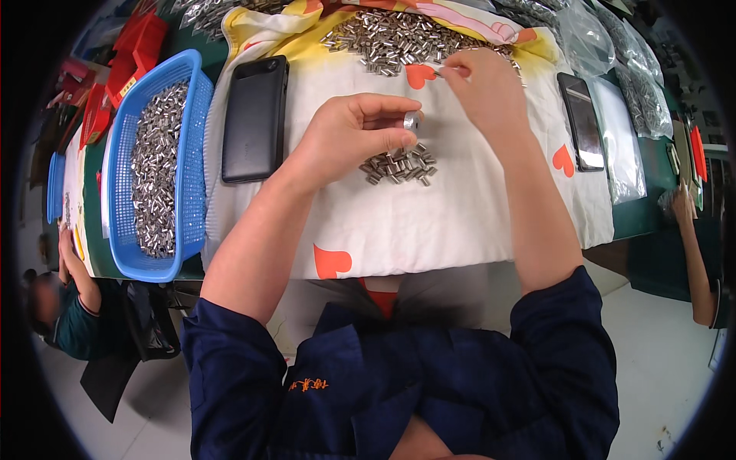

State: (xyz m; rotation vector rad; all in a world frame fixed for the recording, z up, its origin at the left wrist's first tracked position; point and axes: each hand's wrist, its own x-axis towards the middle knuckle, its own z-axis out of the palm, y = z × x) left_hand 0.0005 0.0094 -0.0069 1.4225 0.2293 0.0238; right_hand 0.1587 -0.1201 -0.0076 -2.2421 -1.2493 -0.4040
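Note:
My left hand [360,130] is closed, with thumb and fingertips around a round silver metal part [412,121] that has a hole in its face. Just below it, a small pile of short metal cylinders [399,165] lies on the white cloth [452,215]. My right hand [483,88] is farther up and to the right, thumb and forefinger pinched at a small dark metal piece [438,73], whose exact shape is too small to tell. Near those fingertips, a large heap of short metal cylinders [383,42] spreads across the far part of the cloth.
A blue basket [195,153] full of similar cylinders stands at left, beside a black power bank [255,119]. On the right lie a phone [581,123] and clear bags of parts [640,92]. Red bins [138,50] are at far left. Other people work at both sides.

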